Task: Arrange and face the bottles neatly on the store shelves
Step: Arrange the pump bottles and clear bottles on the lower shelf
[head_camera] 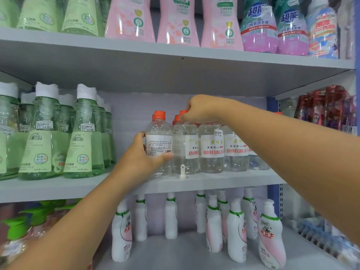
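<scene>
Several clear bottles with orange caps stand in a group on the middle shelf. My left hand wraps around the body of the leftmost clear bottle, whose back label with a barcode faces me. Over the orange cap of the second clear bottle, my right hand is closed and grips it from above. That bottle's label is turned partly to the right. The clear bottles further right show their red-lettered front labels.
Green bottles with white caps fill the left of the same shelf. A small white peg sticks up at the shelf's front edge. Pink and purple bottles line the upper shelf; white and pink bottles stand below.
</scene>
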Motion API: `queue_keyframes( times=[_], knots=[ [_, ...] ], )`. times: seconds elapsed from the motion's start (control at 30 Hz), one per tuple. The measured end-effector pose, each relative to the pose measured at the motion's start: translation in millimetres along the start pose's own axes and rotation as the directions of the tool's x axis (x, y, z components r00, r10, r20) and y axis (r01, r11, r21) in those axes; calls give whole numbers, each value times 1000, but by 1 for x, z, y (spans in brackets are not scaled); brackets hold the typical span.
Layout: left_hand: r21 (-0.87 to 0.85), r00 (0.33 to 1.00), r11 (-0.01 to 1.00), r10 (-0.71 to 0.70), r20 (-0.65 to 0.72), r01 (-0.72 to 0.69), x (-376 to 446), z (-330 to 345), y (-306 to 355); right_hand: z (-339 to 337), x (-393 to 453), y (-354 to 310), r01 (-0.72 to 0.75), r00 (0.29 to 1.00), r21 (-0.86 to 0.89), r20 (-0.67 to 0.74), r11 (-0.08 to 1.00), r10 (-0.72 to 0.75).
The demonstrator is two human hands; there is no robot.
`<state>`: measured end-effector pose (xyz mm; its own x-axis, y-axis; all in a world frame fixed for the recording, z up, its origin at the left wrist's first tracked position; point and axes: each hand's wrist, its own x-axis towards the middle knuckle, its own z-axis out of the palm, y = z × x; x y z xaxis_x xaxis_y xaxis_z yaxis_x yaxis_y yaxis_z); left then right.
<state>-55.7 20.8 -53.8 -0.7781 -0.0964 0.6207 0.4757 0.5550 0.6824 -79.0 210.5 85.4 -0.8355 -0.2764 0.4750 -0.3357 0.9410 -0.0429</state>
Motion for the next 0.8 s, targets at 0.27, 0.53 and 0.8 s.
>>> queue_keyframes(
  times=[0.27,0.53,0.8],
  knots=[
    [26,999,999,-38,-34,39,5,0,-3,8,4,6,48,996,55,-72,997,-44],
    [-40,993,994,-104,-60,101,9,-1,-3,4,0,8,129,989,57,-86,990,-123],
    [49,995,998,-46,-89,51,7,1,-8,12,6,10,113,982,30,-157,993,-107]
  ],
)
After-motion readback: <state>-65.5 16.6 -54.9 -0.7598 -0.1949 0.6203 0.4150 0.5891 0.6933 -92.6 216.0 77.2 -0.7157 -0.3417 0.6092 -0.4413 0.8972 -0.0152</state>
